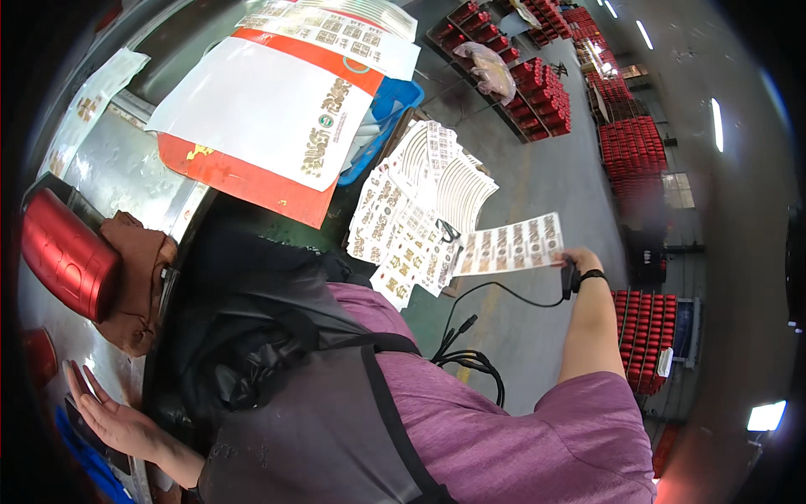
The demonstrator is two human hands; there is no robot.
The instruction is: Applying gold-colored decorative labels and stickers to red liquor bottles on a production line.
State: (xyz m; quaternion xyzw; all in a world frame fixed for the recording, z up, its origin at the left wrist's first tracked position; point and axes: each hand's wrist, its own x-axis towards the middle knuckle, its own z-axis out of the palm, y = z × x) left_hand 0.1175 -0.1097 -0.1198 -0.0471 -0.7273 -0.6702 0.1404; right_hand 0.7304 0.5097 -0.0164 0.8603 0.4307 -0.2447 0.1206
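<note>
On the right, my right hand (pixel 576 257) pinches the end of a white sheet of printed labels (pixel 512 244), which stretches left toward a fanned stack of similar sheets (pixel 413 202). A pair of dark-handled scissors (pixel 448 231) lies on that stack. My left hand (pixel 117 420) is at the lower left with its palm turned up and fingers spread, holding nothing. Near it on the metal table are a shiny red rounded vessel (pixel 69 254) and a folded brown cloth (pixel 134 281).
A large white printed sheet (pixel 260 105) rests on an orange-red board (pixel 252 186) at the table's edge, beside a blue plastic basket (pixel 388 126). Black cables (pixel 470 359) hang near my right side. Racks of red cylinders (pixel 541 101) stand across the floor.
</note>
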